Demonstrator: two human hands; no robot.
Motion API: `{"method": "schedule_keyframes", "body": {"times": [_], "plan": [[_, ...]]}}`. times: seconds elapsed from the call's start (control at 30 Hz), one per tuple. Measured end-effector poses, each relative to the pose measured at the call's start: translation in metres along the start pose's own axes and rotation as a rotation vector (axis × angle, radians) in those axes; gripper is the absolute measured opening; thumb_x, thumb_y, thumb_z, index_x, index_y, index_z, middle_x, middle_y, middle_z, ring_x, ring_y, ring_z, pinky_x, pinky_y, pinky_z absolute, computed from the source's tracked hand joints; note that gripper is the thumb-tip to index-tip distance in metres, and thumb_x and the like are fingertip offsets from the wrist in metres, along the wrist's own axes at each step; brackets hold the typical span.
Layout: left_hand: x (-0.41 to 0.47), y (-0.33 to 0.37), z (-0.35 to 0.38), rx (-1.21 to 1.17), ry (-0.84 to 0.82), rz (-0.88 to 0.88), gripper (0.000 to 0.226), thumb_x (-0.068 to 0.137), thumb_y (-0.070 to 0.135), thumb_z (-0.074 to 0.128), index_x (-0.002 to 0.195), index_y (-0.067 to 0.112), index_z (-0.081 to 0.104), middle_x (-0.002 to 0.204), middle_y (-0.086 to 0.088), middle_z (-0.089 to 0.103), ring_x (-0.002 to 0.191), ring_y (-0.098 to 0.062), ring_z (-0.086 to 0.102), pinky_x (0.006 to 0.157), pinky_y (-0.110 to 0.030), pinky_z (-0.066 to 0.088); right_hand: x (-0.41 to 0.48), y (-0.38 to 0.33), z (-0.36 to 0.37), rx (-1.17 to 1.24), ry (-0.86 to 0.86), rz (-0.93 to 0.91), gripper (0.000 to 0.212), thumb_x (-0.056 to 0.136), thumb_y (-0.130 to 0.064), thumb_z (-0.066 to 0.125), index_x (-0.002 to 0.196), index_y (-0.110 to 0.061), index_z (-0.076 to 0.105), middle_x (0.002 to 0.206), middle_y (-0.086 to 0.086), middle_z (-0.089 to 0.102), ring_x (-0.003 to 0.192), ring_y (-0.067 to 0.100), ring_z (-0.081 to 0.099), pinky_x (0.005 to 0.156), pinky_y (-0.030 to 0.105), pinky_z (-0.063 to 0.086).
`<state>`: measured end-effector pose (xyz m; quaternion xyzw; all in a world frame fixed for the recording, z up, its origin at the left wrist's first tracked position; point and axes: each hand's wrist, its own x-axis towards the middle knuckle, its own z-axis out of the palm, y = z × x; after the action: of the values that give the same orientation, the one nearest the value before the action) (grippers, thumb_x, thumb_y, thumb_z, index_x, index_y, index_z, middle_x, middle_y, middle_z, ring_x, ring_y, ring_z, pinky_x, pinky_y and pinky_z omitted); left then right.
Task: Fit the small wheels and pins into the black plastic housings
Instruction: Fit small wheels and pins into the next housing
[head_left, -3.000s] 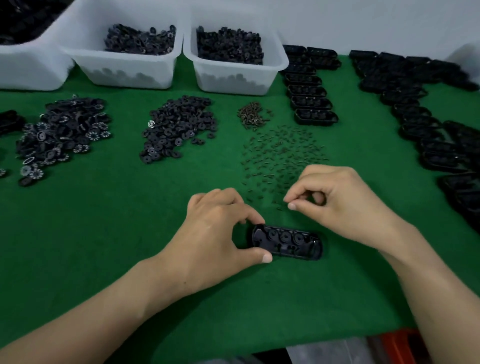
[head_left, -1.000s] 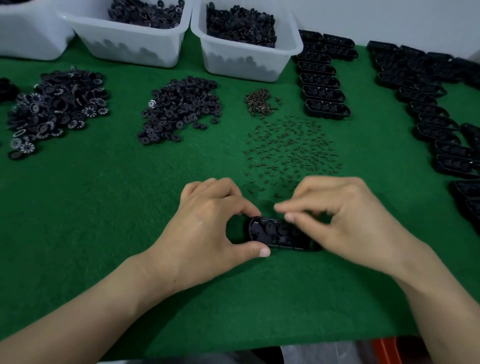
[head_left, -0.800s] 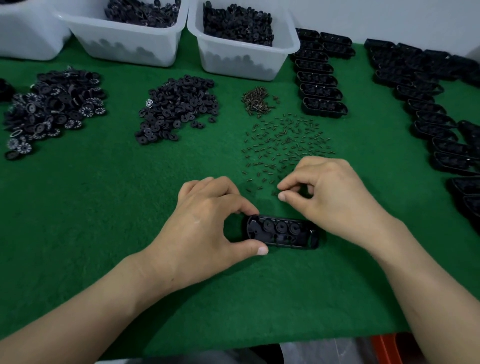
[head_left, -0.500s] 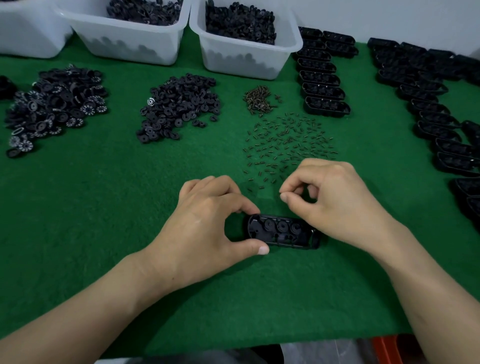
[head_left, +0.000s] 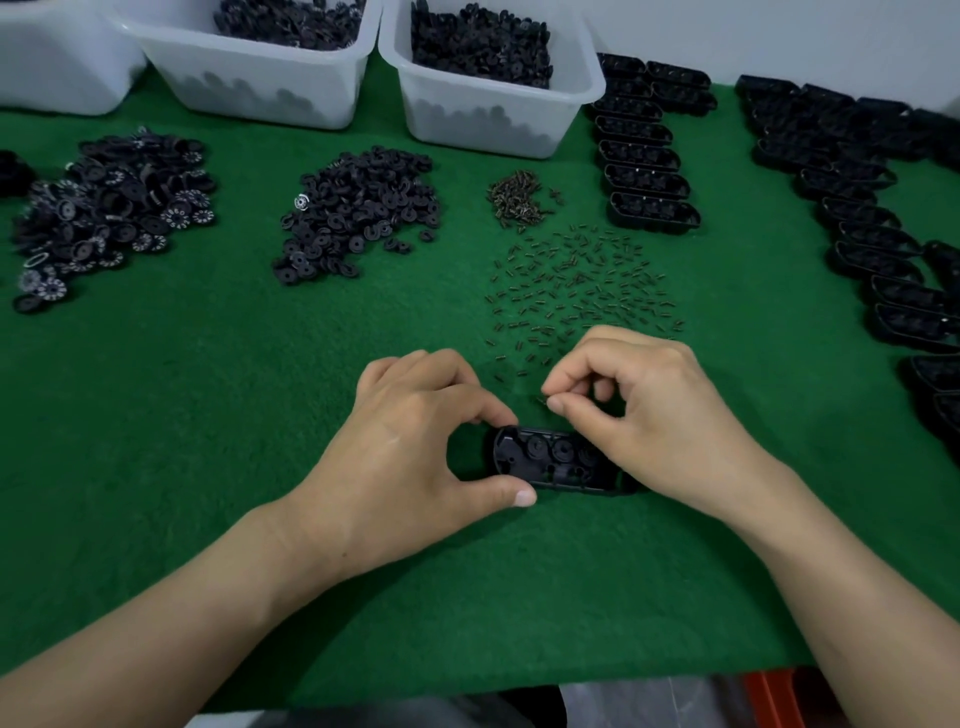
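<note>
The right hand hides the right end of the oblong black plastic housing on the green felt worktop, pinching a tiny, barely discernible pin just above it. The left hand grips its left end between thumb and forefinger. Round wheels sit inside.

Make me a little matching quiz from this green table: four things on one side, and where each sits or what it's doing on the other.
Things:
1. left hand
2. right hand
3. loose pins
4. white tub

States:
A. scattered over the felt
B. grips the end of the housing
C. at the far edge, filled with black parts
D. pinches a tiny pin

Pairs: 1-B, 2-D, 3-A, 4-C
</note>
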<state>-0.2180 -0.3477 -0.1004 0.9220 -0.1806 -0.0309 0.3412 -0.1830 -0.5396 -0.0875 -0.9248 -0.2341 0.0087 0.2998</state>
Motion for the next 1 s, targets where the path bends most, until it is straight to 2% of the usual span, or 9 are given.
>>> {"method": "schedule_keyframes", "body": {"times": [0.2,0.33,0.47,0.6,0.7,0.8,0.9,1.0], "plan": [[0.0,-0.001,0.001,-0.001,0.02,0.014,0.05,0.058,0.064,0.061,0.095,0.031,0.066,0.088,0.012,0.051,0.09,-0.007,0.047,0.091,-0.023,0.025,-0.004,-0.001,-0.005,0.052,0.03,0.016,0.009,0.081,-0.01,0.067,0.077,-0.018,0.064,0.075,-0.017,0.055,0.07,-0.006,0.049,0.066,0.007,0.035],[0.0,0.0,-0.002,-0.071,0.044,0.017,0.06,0.061,0.073,0.051,0.102,0.032,0.064,0.088,0.015,0.05,0.09,0.002,0.045,0.088,-0.024,0.031,-0.003,-0.006,-0.006,0.146,0.028,0.032,0.008,0.082,-0.011,0.065,0.078,-0.018,0.064,0.075,-0.016,0.057,0.07,-0.004,0.051,0.066,0.007,0.035],[0.01,0.006,-0.01,-0.175,0.182,0.0,0.029,0.073,0.051,0.065,0.093,0.03,0.067,0.081,0.014,0.053,0.078,0.005,0.047,0.075,-0.026,0.037,0.0,-0.011,-0.007,0.251,0.018,0.057,0.011,0.083,-0.012,0.065,0.078,-0.021,0.064,0.075,-0.014,0.06,0.069,0.0,0.053,0.066,0.009,0.037],[0.022,0.015,-0.015,-0.265,0.211,-0.041,0.005,0.071,0.032,0.071,0.073,0.034,0.066,0.07,0.012,0.056,0.067,-0.003,0.048,0.063,-0.022,0.042,0.003,-0.015,-0.006,0.336,0.054,0.068,0.013,0.082,-0.012,0.065,0.077,-0.023,0.064,0.073,-0.01,0.061,0.065,0.002,0.053,0.062,0.014,0.04],[0.025,0.017,-0.016,-0.377,0.207,-0.077,0.008,0.071,0.028,0.073,0.066,0.031,0.067,0.063,0.012,0.056,0.059,-0.013,0.048,0.06,-0.03,0.045,0.003,-0.017,-0.005,0.38,0.101,0.066,0.012,0.082,-0.011,0.066,0.078,-0.023,0.065,0.074,-0.004,0.063,0.068,0.01,0.055,0.063,0.026,0.046],[0.026,0.019,-0.015,-0.451,0.209,-0.088,0.006,0.07,0.027,0.072,0.066,0.028,0.069,0.059,0.014,0.056,0.06,-0.024,0.048,0.057,-0.034,0.045,0.002,-0.018,-0.004,0.418,0.161,0.071,0.012,0.082,-0.011,0.067,0.078,-0.022,0.065,0.076,-0.002,0.065,0.071,0.017,0.059,0.067,0.033,0.05],[0.026,0.02,-0.016,-0.493,0.224,-0.075,0.005,0.072,0.025,0.072,0.067,0.026,0.069,0.061,0.011,0.057,0.061,-0.027,0.046,0.056,-0.033,0.044,0.002,-0.017,-0.003,0.51,0.204,0.104,0.01,0.079,-0.012,0.069,0.077,-0.021,0.067,0.076,-0.001,0.068,0.072,0.02,0.063,0.068,0.031,0.053],[0.026,0.02,-0.016,-0.501,0.216,-0.069,0.005,0.072,0.024,0.072,0.067,0.025,0.07,0.063,0.012,0.057,0.061,-0.027,0.047,0.057,-0.032,0.044,0.002,-0.016,-0.004,0.612,0.199,0.114,0.012,0.077,-0.012,0.072,0.071,-0.021,0.069,0.069,-0.004,0.068,0.063,0.015,0.059,0.061,0.021,0.049]]}}
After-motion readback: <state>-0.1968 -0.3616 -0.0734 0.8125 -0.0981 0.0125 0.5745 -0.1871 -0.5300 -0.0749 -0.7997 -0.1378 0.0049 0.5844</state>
